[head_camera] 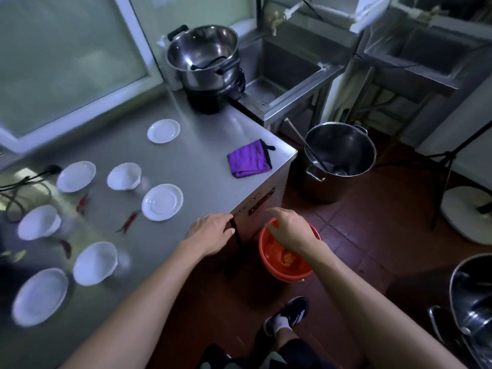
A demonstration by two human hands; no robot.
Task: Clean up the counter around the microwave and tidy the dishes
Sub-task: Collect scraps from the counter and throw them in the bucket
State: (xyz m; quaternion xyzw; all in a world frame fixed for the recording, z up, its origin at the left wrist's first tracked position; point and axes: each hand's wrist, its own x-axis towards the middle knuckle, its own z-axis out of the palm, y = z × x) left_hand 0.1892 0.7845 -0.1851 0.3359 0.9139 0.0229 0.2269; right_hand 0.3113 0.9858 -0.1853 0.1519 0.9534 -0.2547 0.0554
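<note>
White glazed bowls and saucers (162, 202), probably slick and breakable (best gripped at the rims), are sitting across the steel counter (202, 166) while the left hand (210, 231) is pinching dark chopsticks (237, 237) and the right hand (288, 229) is hanging loose-fingered over the orange bucket (269, 265).

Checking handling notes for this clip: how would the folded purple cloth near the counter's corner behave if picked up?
The purple cloth is probably floppy: it lies folded in soft layers, so it would likely unfold when lifted. It looks light. Its black loop might offer a pinch point.

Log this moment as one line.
left hand holds dark stick at counter edge | right hand open over orange bucket
</note>
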